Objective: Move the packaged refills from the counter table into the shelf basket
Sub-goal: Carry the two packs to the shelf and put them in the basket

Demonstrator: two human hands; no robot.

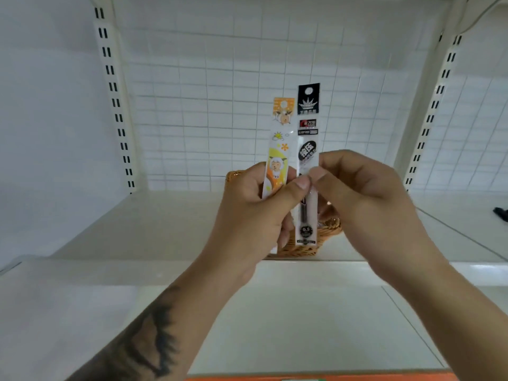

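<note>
I see both hands raised in front of the woven wicker basket [298,250], which sits on the cream metal shelf [143,229]. My left hand [255,213] curls round the upright yellow cartoon-printed refill packet [277,160], thumb pressed across its front. My right hand [365,193] pinches the neighbouring upright black-headed clear refill packet [308,133] between thumb and forefinger. Both packets stand side by side above the basket, touching. Behind the basket rises a white wire-grid back panel [206,105], flanked by slotted uprights [115,105].
</note>
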